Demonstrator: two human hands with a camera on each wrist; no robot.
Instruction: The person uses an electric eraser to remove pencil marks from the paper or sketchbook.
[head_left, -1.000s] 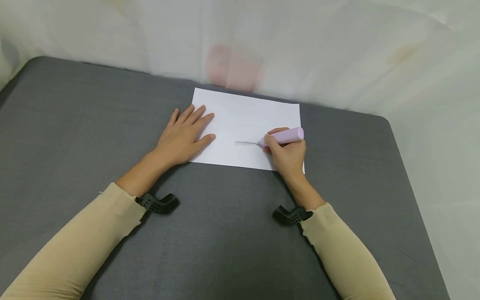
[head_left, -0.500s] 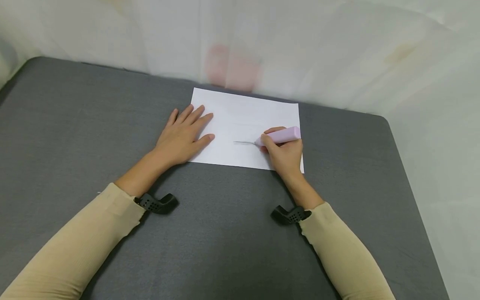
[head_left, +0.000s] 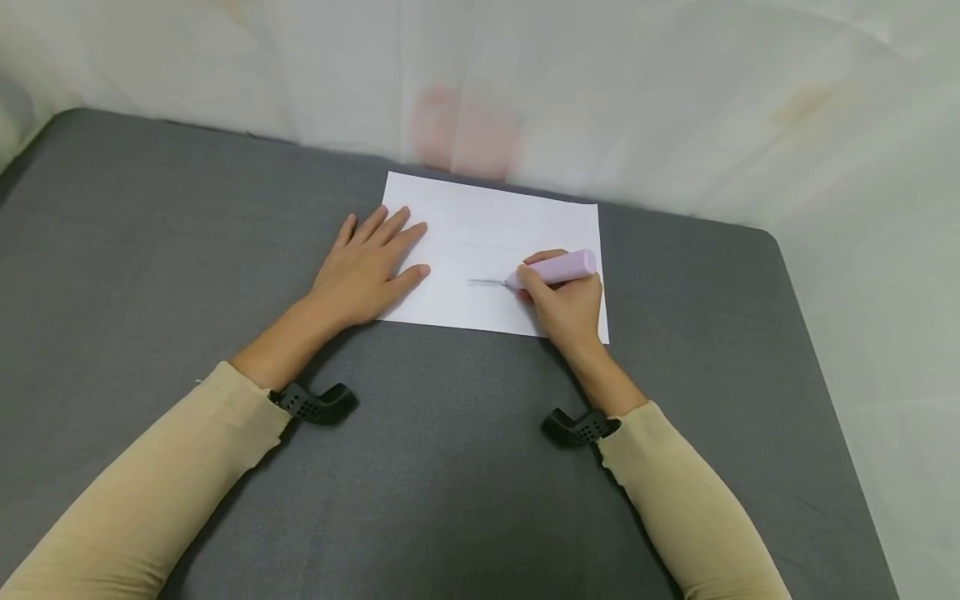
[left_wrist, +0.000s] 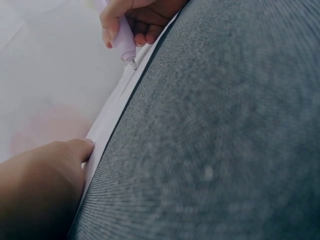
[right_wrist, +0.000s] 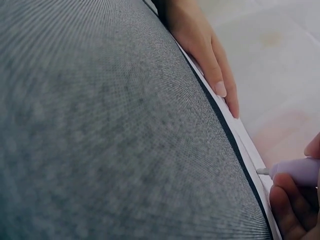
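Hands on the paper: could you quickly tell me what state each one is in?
Left hand: open, fingers flat on the white paper.
Right hand: closed around the lilac pen, tip on the paper.

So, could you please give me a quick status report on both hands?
Left hand flat on paper. Right hand grips pink pen, tip on sheet. Nothing in the way.

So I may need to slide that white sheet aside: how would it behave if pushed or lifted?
The paper sheet looks thin and flat, so it is probably light and floppy when lifted. The left hand lies flat on it, which suggests it would slide easily on the grey table.
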